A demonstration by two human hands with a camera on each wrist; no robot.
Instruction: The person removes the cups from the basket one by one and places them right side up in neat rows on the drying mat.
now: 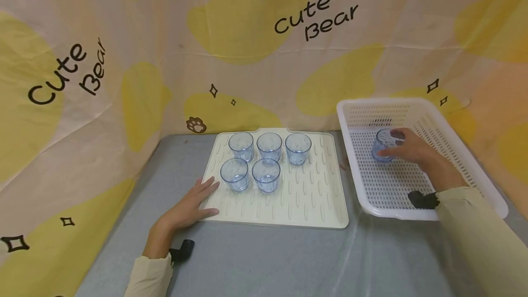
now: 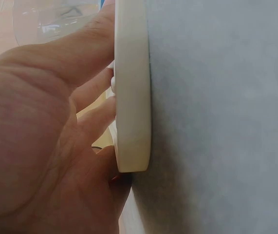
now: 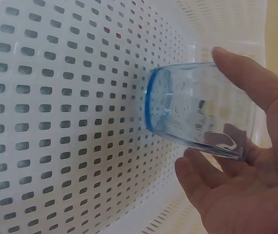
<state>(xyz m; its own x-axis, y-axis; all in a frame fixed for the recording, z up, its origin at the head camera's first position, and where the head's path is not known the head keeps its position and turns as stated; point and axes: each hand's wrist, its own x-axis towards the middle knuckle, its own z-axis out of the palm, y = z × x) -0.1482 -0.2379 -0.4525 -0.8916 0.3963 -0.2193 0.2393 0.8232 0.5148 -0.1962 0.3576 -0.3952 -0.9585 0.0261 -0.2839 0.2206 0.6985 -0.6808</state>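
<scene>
In the head view my right hand (image 1: 410,146) reaches into the white plastic basket (image 1: 363,200). It holds a clear bluish drinking glass (image 1: 382,151) near the rim, thumb on one side and fingers on the other. The right wrist view shows that glass (image 3: 197,107) upright, its thick blue base close over the perforated basket floor. My left hand (image 1: 187,205), fingers spread and fairly straight, rests on the left edge of a cream draining mat (image 1: 313,205). Matching glasses stand upright on the mat: three in the back row, including one glass (image 1: 298,149) at its right end, and two in front.
The mat lies on a grey table (image 1: 264,260), with the basket just to its right. A patterned cloth (image 1: 255,49) with printed words hangs behind and at the sides. Bare ridged mat surface shows right of the front glasses.
</scene>
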